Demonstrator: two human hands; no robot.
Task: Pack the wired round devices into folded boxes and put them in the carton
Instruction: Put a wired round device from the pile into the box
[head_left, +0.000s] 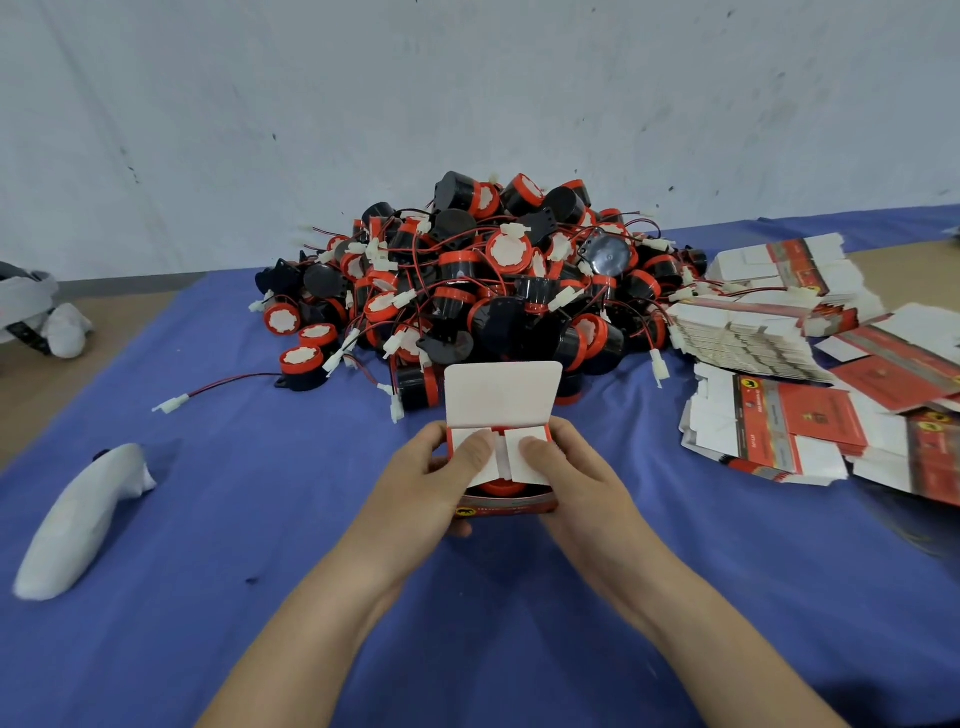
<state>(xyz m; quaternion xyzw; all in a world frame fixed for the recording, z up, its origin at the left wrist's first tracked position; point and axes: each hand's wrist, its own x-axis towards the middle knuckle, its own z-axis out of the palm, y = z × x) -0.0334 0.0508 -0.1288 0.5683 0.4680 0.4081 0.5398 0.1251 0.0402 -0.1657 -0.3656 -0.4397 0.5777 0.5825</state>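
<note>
My left hand (428, 475) and right hand (569, 475) both grip one small box (506, 506), fingers curled round its sides, one hand on each side. Each thumb presses a white side flap (527, 447) down over the opening; the two flaps nearly meet in the middle. Between and below them shows the red top of a round device (501, 487) sitting inside the box. The lid flap (504, 395) stands up, unfolded, just beyond my fingertips.

Straight ahead, just past that lid, lies the pile of devices (493, 280), black and red with red wires and white plugs, nearly touching the box's far side. To the right of my right hand, well apart, are the flat boxes (779, 421), spread in loose stacks. The blue cloth (234, 519) lies bare beneath my wrists and out to the left as far as a white cloth bundle (83, 519), well apart from my left hand.
</note>
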